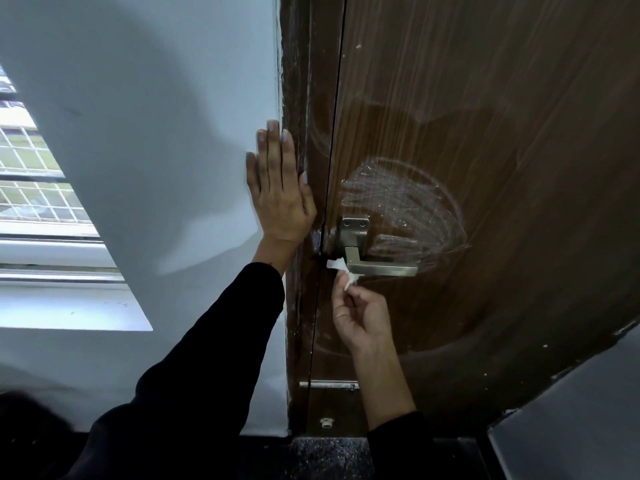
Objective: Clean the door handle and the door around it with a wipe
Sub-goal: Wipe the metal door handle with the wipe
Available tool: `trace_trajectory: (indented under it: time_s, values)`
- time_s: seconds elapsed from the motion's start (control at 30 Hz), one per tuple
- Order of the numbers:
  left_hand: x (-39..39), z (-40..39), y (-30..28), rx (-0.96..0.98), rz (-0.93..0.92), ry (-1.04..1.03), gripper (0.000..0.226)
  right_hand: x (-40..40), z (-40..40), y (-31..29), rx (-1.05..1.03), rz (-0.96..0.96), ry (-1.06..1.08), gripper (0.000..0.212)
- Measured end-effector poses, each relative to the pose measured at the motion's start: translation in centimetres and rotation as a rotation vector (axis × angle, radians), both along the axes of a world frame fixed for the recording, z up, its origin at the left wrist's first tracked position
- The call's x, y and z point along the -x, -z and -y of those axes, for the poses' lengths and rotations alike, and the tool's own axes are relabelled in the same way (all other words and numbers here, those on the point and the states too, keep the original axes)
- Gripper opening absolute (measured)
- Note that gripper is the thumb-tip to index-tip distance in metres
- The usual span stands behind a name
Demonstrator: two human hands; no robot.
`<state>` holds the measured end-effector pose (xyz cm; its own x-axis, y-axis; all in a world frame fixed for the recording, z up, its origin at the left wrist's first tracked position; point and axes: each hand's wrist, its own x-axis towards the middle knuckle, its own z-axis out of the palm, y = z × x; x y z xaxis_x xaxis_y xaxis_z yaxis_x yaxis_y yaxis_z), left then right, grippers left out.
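Head view: right hand (360, 317) pinches wipe (341, 270) against door handle (377, 266); left hand (278, 188) flat on wall (138, 133).

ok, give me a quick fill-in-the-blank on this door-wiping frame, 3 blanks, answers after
1. The right hand pinches a small white ____ against the lever door handle.
2. The left hand lies flat, its fingers ____, on the white wall beside the door frame.
3. Pale curved wipe streaks show on the brown door just ____ the handle.

Answers: wipe; straight; above
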<state>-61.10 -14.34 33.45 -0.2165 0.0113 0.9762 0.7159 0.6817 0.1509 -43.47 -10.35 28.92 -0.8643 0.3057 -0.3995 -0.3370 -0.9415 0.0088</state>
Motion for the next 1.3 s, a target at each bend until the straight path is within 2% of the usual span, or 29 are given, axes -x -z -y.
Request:
trace_trajectory:
  time_s: [0.27, 0.33, 0.37, 0.4, 0.43, 0.5, 0.53, 0.57, 0.6, 0.67, 0.73, 0.77, 0.83, 0.93, 1.0, 1.1, 1.3]
  values:
    - [0.1, 0.0, 0.0, -0.004, -0.007, 0.005, 0.053, -0.7, -0.4, -1.6, -0.05, 0.123, 0.018, 0.029]
    - [0.0, -0.1, 0.0, -0.007, -0.007, 0.006, 0.053, -1.4, -0.3, -1.8, -0.143, 0.159, 0.064, 0.023]
    - [0.0, -0.1, 0.0, -0.007, -0.006, 0.005, 0.053, -1.6, -0.2, -1.8, -0.255, 0.19, 0.111, 0.018]
    - [0.0, -0.1, 0.0, -0.006, -0.007, 0.002, 0.053, -1.6, -0.3, -1.9, -0.451, 0.251, 0.197, 0.015]
    - [-0.1, -0.1, 0.0, -0.004, -0.007, -0.001, 0.054, -1.5, -0.4, -2.0, -0.76, 0.368, 0.32, 0.016]
    - [-0.1, -0.1, 0.0, -0.003, -0.008, 0.0, 0.054, -1.0, -0.5, -2.0, -1.57, 0.686, 0.589, 0.021]
    - [-0.2, 0.0, 0.0, -0.004, -0.012, 0.0, 0.054, -0.5, -0.5, -1.7, -1.925, 0.785, 0.644, 0.023]
    - [-0.2, 0.0, 0.0, -0.005, -0.017, -0.001, 0.053, 0.2, -0.3, -1.4, -2.183, 0.836, 0.589, 0.024]
    - [-0.2, 0.0, -0.1, -0.005, -0.018, 0.0, 0.053, 0.8, 0.0, -1.0, -2.356, 0.866, 0.465, 0.024]
    - [-0.2, 0.0, -0.1, -0.004, -0.01, 0.002, 0.052, 1.5, 0.5, -0.1, -2.585, 0.927, 0.274, 0.021]
    - [-0.3, 0.1, -0.1, 0.002, -0.003, -0.001, 0.052, 1.4, 0.6, 0.2, -2.649, 0.896, 0.266, 0.017]
    - [-0.3, 0.1, -0.1, 0.005, 0.001, 0.002, 0.052, 1.0, 0.5, 0.3, -2.629, 0.838, 0.338, 0.017]
    - [-0.3, 0.1, -0.1, 0.007, -0.004, 0.006, 0.053, 0.0, 0.3, 0.1, -2.525, 0.761, 0.54, 0.021]
    - [-0.3, 0.0, -0.1, -0.004, -0.009, -0.001, 0.053, -1.1, -1.0, -0.9, -2.349, 0.801, 0.706, 0.024]
    - [-0.3, 0.0, -0.1, -0.005, -0.016, -0.009, 0.053, -0.7, -1.8, -1.7, -2.387, 0.832, 0.571, 0.027]
    - [-0.2, 0.0, -0.1, -0.002, -0.015, -0.002, 0.053, 0.6, -1.7, -2.4, -2.604, 0.836, 0.224, 0.033]
    - [-0.2, 0.0, 0.0, -0.006, -0.008, -0.008, 0.054, 0.2, -2.3, -2.7, -2.593, 0.901, 0.233, 0.015]
